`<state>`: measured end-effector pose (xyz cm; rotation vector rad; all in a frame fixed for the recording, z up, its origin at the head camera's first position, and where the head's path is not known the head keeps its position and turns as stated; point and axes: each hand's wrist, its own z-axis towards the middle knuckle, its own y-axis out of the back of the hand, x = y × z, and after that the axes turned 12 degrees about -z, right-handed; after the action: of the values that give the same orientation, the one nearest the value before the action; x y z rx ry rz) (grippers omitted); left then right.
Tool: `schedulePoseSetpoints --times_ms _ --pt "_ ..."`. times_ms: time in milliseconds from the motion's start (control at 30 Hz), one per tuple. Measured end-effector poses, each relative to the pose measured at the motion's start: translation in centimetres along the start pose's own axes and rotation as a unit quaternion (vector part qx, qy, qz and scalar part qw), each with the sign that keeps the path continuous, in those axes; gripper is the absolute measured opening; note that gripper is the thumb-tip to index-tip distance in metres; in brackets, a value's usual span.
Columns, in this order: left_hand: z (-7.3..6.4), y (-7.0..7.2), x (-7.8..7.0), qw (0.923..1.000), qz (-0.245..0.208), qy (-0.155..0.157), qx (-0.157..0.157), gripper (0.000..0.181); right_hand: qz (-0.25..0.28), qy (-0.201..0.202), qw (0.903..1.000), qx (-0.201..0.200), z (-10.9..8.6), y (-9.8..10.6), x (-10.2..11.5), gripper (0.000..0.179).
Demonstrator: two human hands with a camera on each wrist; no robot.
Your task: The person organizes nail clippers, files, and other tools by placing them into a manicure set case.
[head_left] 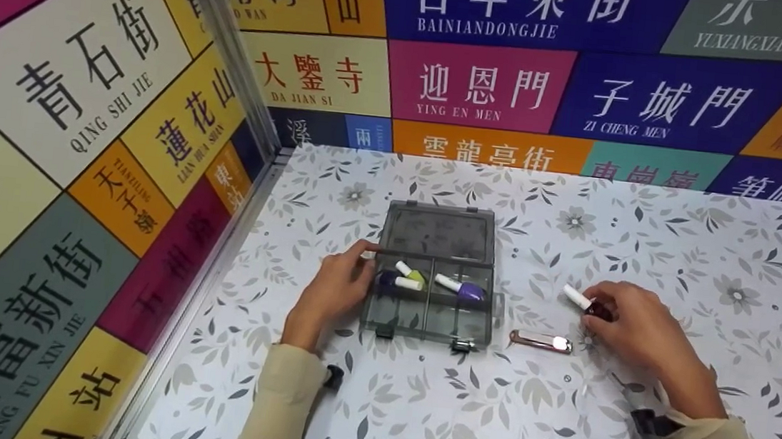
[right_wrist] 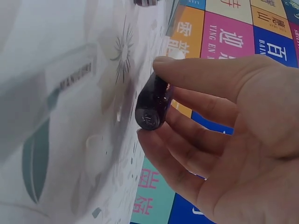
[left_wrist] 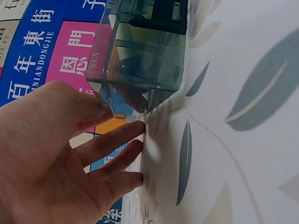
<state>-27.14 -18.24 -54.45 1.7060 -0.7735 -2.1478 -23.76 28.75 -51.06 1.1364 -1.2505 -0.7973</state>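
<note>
A grey see-through divided box (head_left: 395,324) lies on the table with its lid (head_left: 440,231) folded back. My left hand (head_left: 338,282) is at the box's left side, thumb against its wall, the other fingers extended towards the tabletop. In the left compartment are a yellow-green nail polish bottle (head_left: 416,275) and a dark one (head_left: 387,277); a purple one (head_left: 472,292) lies across the divider to the right. Over the table right of the box, my right hand (head_left: 635,325) pinches a dark nail polish bottle (right_wrist: 152,105) with a white cap between thumb and fingers.
A silver nail clipper (head_left: 540,341) lies between the box and my right hand. In the right wrist view, a blurred pale strip (right_wrist: 46,93) with dark lettering is on the table. Walls with colourful street-name panels (head_left: 476,84) border the flower-patterned table (head_left: 521,433) at the back and left.
</note>
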Motion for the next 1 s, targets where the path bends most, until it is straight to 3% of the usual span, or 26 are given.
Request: schedulePoseSetpoints --times_ms 467,1000 --pt "0.2 0.4 -0.3 0.9999 0.006 -0.01 0.001 0.032 0.016 0.024 0.9986 -0.044 0.1 -0.4 1.4 0.034" --pt "0.1 0.1 -0.1 0.9999 -0.011 0.008 0.002 0.03 0.009 0.083 0.9893 -0.119 0.2 -1.4 3.6 0.033"
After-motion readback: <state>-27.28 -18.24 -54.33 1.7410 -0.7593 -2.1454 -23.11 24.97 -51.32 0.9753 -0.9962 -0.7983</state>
